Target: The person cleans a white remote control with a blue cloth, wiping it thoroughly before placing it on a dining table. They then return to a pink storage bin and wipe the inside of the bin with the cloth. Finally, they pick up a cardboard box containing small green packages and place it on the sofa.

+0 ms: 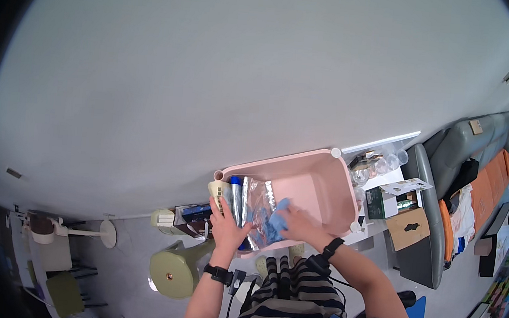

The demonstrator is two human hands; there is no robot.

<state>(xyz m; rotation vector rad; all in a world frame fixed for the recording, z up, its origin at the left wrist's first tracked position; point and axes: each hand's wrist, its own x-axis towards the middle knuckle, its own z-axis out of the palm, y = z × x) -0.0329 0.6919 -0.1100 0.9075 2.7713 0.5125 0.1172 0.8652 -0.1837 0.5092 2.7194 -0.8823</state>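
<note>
Before me is a pink plastic bin (277, 156) with rolls and bags at its left end. My left hand (228, 231) lies over that end, its fingers on a cream-coloured roll or container (218, 190); how firmly it holds this is unclear. Beside it are a silvery tube with a blue cap (235, 189), another silvery roll (245, 199) and a clear plastic bag (257, 193). Inside the bin, my right hand (294, 224), slightly blurred, grips a light blue cloth or glove (280, 216). More blue material (268, 233) lies just below it.
Right of the bin, a white surface bears clear cups (392, 161), a dark green box (375, 203) and a brown cardboard box (407, 227). A grey sofa (425, 260) stands beyond. Left are a green stool (171, 274) and bags (190, 221); a pale wall rises behind the bin.
</note>
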